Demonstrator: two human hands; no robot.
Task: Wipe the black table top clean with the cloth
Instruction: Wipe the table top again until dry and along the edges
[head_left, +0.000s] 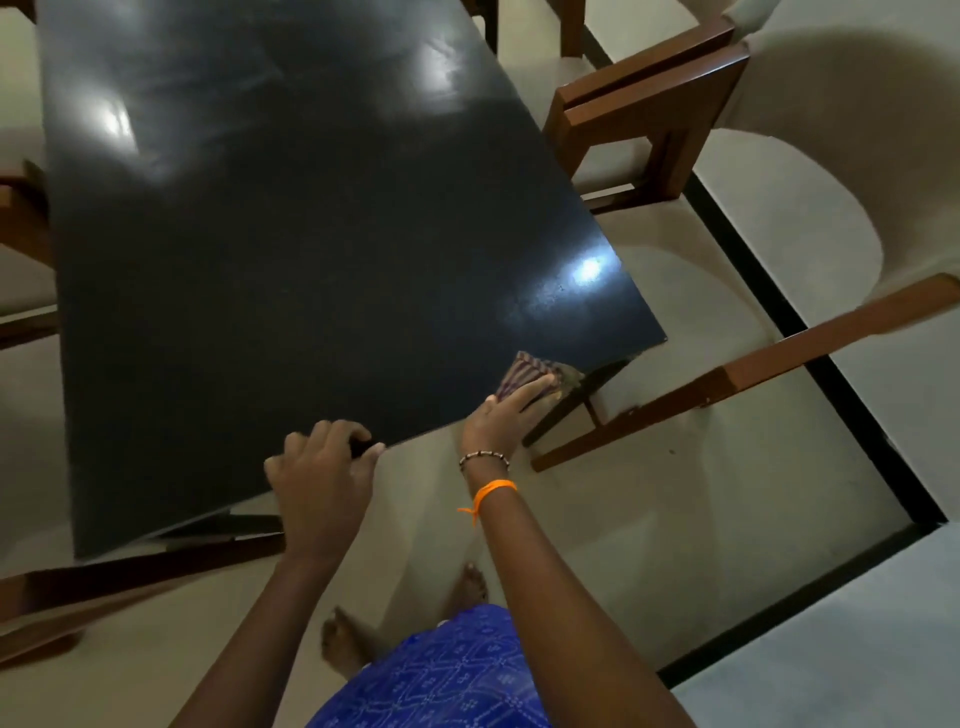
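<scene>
Right hand (501, 415), fingers straight, presses the cloth (524, 375) onto the worktop (291, 249) corner; left hand (324, 467) fingers curl over its near edge.

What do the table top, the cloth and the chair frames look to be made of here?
Table top: black, hard and polished, perhaps stone or lacquered board; it mirrors ceiling lights.
Cloth: soft striped woven fabric, creased under the right hand.
Chair frame: brown wood, squared members, smooth finish.
</scene>
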